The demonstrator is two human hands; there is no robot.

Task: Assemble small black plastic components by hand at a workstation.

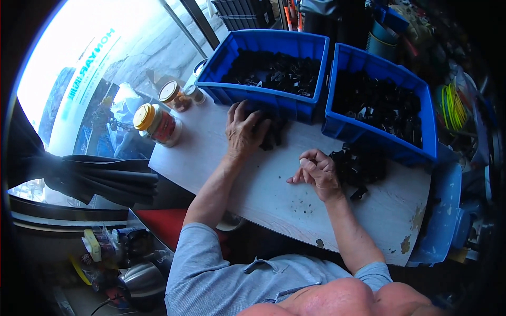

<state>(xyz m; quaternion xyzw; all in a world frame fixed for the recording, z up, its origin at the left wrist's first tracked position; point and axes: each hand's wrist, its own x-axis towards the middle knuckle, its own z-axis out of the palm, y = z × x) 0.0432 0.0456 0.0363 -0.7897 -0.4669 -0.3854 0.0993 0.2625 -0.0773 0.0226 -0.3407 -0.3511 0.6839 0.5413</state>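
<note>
My left hand [244, 129] rests at a small pile of black parts [273, 138] in front of the left blue bin [258, 96]. Its fingers are apart and bent over the pile's left side; their tips are partly hidden. My right hand [320, 175] is over the table, thumb pressed to the curled forefinger and the other fingers stretched to the left. Whatever that pinch may hold is too small to make out. Just right of this hand lies a larger heap of black parts [361, 166], with one loose black piece [359, 193] nearer me.
Both the left bin and a right blue bin [377, 128] hold many black parts. A yellow-lidded jar [159, 126] and a brown-lidded jar [174, 96] stand by the window. The pale table [274, 205] has chipped edges. At lower left sits a metal kettle [145, 284].
</note>
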